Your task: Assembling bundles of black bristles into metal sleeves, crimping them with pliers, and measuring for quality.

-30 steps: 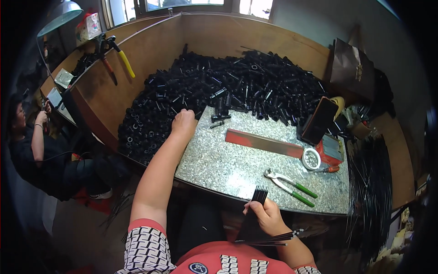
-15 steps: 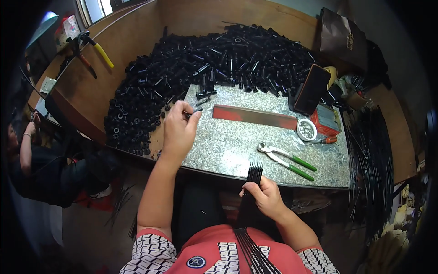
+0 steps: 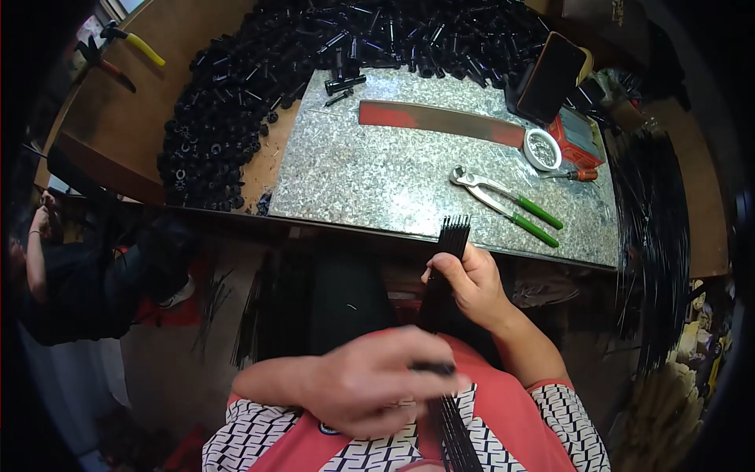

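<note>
My right hand (image 3: 470, 283) is wrapped round a bundle of thin black rods (image 3: 454, 236) below the table's front edge. The tips fan out above my thumb, and the lower ends run down against my red shirt. Motion smears my left hand (image 3: 377, 381), which is in front of my shirt, close to the lower part of the bundle. Between its fingers shows a small black cylindrical piece (image 3: 432, 367); whether it touches the rods I cannot tell. Nearest to my right hand on the tabletop lie end-cutting pincers (image 3: 503, 203) with green handles.
A large heap of black tubular parts (image 3: 228, 118) covers the table's back and left. On the speckled tabletop (image 3: 354, 173) lie a red-and-grey flat bar (image 3: 436, 122), a white bowl (image 3: 543, 149), a screwdriver (image 3: 582, 175) and a propped phone (image 3: 550, 77). More black rods (image 3: 653, 236) hang at the right.
My left hand has moved from beside the heap down to my shirt, carrying the small black piece. The right hand still grips the rods. The view has tilted down.
</note>
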`<state>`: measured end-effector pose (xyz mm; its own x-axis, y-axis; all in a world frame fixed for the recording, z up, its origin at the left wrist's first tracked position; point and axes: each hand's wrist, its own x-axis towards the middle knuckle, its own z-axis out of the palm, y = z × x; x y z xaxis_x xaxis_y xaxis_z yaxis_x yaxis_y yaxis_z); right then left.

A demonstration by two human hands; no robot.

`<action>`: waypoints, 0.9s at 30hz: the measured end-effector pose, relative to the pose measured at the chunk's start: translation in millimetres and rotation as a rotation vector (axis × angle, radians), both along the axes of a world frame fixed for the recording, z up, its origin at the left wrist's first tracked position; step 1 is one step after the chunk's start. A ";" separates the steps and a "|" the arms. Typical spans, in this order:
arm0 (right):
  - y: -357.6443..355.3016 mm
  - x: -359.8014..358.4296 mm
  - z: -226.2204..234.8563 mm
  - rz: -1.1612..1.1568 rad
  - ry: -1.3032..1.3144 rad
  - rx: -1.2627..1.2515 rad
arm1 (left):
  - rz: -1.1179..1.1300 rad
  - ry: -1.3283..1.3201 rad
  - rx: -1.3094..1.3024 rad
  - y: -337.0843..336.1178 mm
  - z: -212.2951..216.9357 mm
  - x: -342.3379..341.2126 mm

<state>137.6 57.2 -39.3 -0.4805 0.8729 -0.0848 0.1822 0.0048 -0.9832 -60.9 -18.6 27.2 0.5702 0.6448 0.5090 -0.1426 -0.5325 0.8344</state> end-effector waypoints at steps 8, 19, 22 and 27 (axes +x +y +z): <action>-7.9 -1.2 2.0 -0.001 -0.010 0.060 | -0.123 -0.005 0.162 -19.1 -11.6 30.8; 0.9 -3.1 0.6 -0.081 -0.003 0.222 | 0.382 0.082 0.099 18.9 -5.4 37.7; 3.4 -5.9 14.3 -0.065 0.095 0.220 | 0.475 0.104 -0.002 35.6 -14.4 39.1; 16.2 1.0 -1.5 0.074 -0.032 0.463 | 0.435 0.084 0.003 33.5 -12.2 41.0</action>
<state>138.7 73.4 -40.8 -0.5461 0.7861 0.2897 0.1955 0.4558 -0.8683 -19.9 14.9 15.0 0.2857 0.8323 0.4750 0.1633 -0.5307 0.8317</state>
